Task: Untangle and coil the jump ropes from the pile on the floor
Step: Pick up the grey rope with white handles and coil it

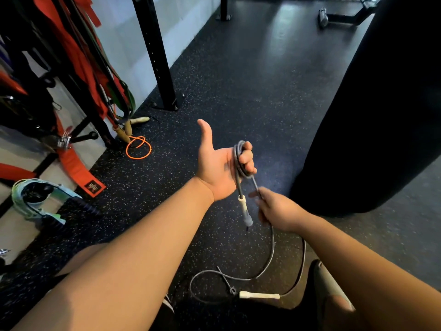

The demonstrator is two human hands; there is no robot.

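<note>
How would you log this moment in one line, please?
coiling grey jump rope | left hand: holds coils | right hand: pinches rope | second handle: on floor

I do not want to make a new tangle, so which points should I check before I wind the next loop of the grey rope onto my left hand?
1. Coil held by the curled fingers of the left hand: ok.
2. Right hand pinches the grey rope just below the coil: ok.
3. First handle hangs free under the coil: ok.
4. Loose rope on the floor is without knots: not ok, a knot sits beside the second handle.
5. Rope is free of your knee: cannot tell.
6. Orange rope lies apart from the grey one: ok.
</note>
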